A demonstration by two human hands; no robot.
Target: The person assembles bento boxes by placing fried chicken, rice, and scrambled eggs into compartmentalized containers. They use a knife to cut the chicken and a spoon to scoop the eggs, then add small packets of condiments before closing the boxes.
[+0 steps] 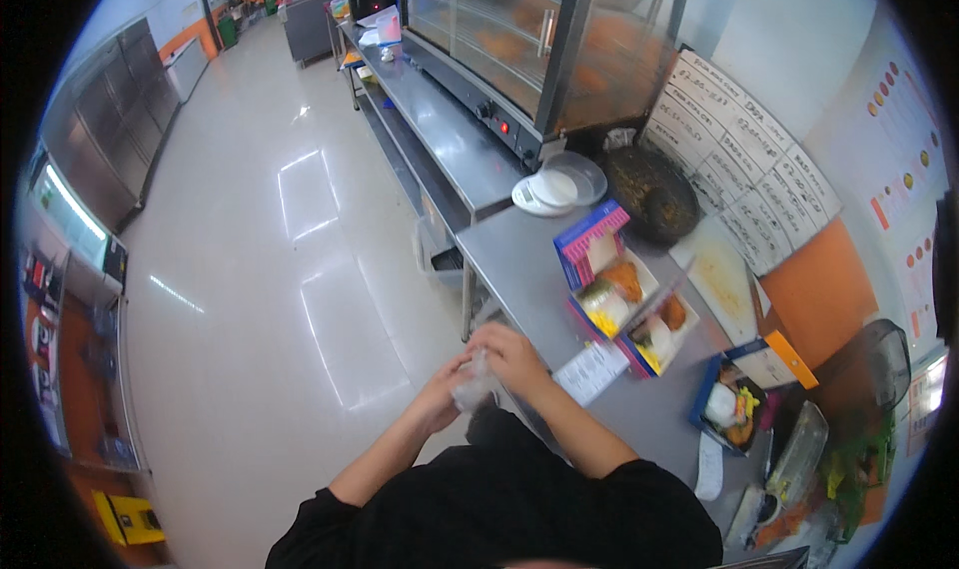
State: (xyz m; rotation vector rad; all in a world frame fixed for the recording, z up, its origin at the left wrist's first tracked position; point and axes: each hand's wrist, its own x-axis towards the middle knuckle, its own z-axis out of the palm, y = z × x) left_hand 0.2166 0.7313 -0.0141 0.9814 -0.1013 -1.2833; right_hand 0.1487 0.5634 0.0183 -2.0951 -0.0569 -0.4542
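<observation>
In front of my body, beside the table's near edge, my left hand (441, 397) and my right hand (507, 357) come together on a crumpled piece of clear plastic (473, 387). Both hands are closed on it; whether it is a bag or a glove I cannot make out. To the right on the steel table stand two open meal boxes (605, 306) (656, 337) with rice, fried chicken and yellow bits. A paper slip (590, 371) lies just right of my right forearm. Farther right is a dark blue open box (729, 405) with similar food.
Behind the boxes are a white kitchen scale (542, 193), a dark stone mortar (651, 195) and a white cutting board (721, 277). A glass warming cabinet (529, 44) stands beyond. Clear-lidded containers (799, 456) crowd the right end. Tiled floor (240, 299) lies to the left.
</observation>
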